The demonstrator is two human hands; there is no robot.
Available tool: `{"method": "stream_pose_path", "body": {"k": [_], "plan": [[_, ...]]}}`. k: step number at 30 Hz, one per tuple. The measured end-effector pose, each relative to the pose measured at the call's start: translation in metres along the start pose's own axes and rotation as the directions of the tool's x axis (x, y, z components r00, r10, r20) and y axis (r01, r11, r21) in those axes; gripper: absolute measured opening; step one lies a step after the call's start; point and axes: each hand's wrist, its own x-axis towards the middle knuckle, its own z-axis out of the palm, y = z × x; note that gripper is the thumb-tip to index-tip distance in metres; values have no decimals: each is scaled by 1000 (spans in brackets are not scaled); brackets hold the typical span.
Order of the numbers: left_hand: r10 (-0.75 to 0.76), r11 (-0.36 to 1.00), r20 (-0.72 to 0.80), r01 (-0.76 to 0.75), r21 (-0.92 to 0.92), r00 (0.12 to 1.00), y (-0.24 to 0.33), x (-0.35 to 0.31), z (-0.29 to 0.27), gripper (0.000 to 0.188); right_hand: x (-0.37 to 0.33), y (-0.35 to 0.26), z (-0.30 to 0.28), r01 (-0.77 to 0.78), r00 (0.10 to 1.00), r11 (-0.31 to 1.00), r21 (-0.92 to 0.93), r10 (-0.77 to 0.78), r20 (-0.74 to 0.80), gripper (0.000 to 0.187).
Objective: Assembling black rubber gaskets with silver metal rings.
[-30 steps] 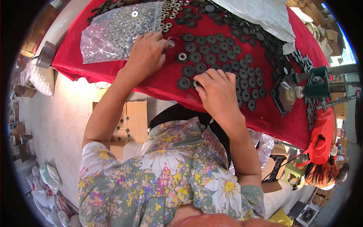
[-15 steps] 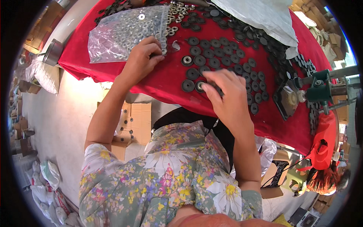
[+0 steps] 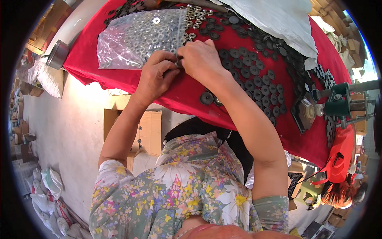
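My left hand and my right hand meet fingertip to fingertip over the red cloth covering the table. Between the fingers sits a small dark part, mostly hidden; which hand grips it I cannot tell. Just behind the hands lies a clear plastic bag full of small silver washers. To the right of my right hand, many black round discs are laid out flat on the cloth. Two more black discs lie near the table's front edge under my right forearm.
A white sack lies at the back right. A green metal tool and a red object sit at the right end. A metal tin stands at the left edge. A cardboard box rests on the floor below.
My right hand has moved left from the black discs near the front edge to join my left hand beside the bag. The left hand stayed close to the bag.
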Motion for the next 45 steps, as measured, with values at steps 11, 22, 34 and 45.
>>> {"method": "stream_pose_path", "body": {"k": [11, 22, 34, 45], "plan": [[-42, 953, -78, 63, 297, 996, 5, 6, 4, 25, -9, 13, 2, -135, 989, 941, 310, 148, -21, 12], [36, 963, -16, -30, 268, 999, -1, -2, 2, 21, -8, -3, -1, 65, 998, 993, -94, -62, 33, 12], [-124, 976, 25, 118, 184, 992, 3, -21, -28, 20, -121, -2, -46, -25, 998, 985, 172, 34, -53, 13], [-103, 959, 57, 84, 271, 993, 28, -4, -16, 24, -122, -14, -37, 52, 987, 999, 13, -49, -151, 3]]}}
